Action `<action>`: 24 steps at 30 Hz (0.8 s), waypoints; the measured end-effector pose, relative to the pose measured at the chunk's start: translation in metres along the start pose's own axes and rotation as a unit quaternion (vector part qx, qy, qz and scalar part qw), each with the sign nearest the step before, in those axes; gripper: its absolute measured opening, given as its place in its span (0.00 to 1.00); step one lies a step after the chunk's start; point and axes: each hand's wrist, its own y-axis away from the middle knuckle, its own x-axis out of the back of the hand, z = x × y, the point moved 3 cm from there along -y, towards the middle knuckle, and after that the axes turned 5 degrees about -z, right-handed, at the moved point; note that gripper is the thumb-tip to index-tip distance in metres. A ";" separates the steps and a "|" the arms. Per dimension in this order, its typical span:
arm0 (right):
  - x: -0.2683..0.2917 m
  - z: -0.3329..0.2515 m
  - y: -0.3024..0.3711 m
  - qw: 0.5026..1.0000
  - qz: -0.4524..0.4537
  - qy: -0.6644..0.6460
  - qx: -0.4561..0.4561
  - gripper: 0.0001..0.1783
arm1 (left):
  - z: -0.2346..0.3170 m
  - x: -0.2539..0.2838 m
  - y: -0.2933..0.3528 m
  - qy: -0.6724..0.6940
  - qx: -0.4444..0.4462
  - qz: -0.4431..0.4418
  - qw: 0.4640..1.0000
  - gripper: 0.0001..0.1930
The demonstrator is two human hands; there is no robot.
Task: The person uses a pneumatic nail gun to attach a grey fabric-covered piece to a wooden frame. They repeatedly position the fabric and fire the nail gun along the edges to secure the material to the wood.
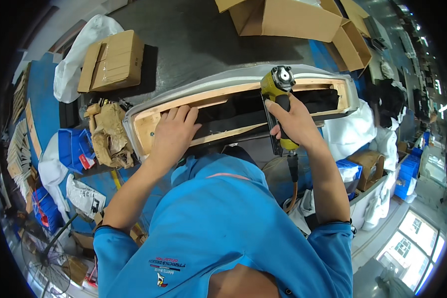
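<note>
A yellow and black pneumatic staple gun [274,85] is gripped in my right hand [299,121], my fingers wrapped round its handle. From its lower end a hose runs down toward my right forearm. The tool stands over a long wooden frame [223,91] that has pale fabric round its outside and black cloth [233,108] inside. My left hand [176,128] rests on the frame's left part, fingers together and reaching over onto the black cloth near the far rail. What lies beneath those fingertips is hidden.
The frame lies on a dark worktable [193,44]. A closed cardboard box [111,62] stands at the far left, and open cartons [293,20] at the far right. Crumpled brown paper [109,134] and a blue bin [74,149] sit left of the frame. White fabric [352,131] is bunched on the right.
</note>
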 end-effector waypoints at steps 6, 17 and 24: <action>0.006 0.003 -0.006 0.999 -0.037 0.001 0.021 0.32 | 0.019 -0.012 -0.034 -0.049 -0.074 -0.039 0.995 0.22; 0.012 0.007 -0.006 0.996 -0.072 0.022 0.047 0.33 | 0.004 -0.005 -0.005 -0.279 0.172 -0.447 0.832 0.09; 0.014 0.007 -0.010 0.997 -0.054 0.019 0.058 0.33 | 0.008 0.025 -0.044 -0.223 0.105 -0.525 0.814 0.17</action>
